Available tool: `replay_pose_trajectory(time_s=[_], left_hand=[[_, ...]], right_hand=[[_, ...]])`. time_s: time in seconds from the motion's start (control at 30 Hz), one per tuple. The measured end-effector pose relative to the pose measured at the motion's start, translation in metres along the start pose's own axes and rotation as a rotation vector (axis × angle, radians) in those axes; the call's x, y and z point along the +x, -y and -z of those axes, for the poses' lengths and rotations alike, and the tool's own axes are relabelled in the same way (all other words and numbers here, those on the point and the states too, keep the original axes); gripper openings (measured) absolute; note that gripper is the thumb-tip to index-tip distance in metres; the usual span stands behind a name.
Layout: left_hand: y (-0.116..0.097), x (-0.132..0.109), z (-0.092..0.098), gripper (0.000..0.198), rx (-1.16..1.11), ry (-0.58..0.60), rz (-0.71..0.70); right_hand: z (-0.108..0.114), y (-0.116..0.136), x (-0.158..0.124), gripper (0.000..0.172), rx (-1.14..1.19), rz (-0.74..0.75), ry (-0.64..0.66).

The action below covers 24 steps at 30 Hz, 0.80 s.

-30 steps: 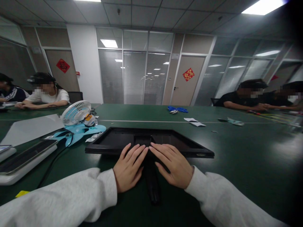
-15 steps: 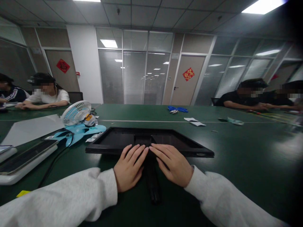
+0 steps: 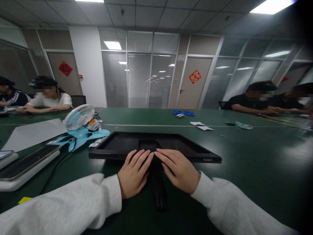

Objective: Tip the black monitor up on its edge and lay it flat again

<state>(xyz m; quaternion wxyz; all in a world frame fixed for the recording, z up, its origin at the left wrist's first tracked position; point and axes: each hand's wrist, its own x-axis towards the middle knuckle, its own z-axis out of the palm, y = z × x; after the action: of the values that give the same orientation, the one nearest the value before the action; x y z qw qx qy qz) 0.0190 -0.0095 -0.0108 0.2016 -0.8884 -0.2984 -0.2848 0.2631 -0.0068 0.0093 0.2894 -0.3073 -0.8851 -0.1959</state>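
Monitor (image 3: 171,145) lies flat, back up, on the desk (image 3: 244,163), close to the middle of the near edge. Its long axis runs left to right, along that edge. Black stand (image 3: 158,195) juts from its near side and points straight at the person, across the long axis. Left hand (image 3: 133,174) and right hand (image 3: 179,171) lie palm down either side of the stand, fingers flat and open, tips on the monitor's near rim, index tips almost meeting. Neither grips anything. Fan (image 3: 78,118) stands off the monitor's far left corner, apart from it.
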Motion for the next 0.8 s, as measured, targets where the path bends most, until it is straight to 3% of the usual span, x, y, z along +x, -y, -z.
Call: replay_pose_trajectory(time_s=[0.8], left_hand=[[-0.0009, 0.0007, 0.0016, 0.062, 0.011, 0.011, -0.002]], right_hand=[[0.0024, 0.0002, 0.0014, 0.053, -0.010, -0.004, 0.001]])
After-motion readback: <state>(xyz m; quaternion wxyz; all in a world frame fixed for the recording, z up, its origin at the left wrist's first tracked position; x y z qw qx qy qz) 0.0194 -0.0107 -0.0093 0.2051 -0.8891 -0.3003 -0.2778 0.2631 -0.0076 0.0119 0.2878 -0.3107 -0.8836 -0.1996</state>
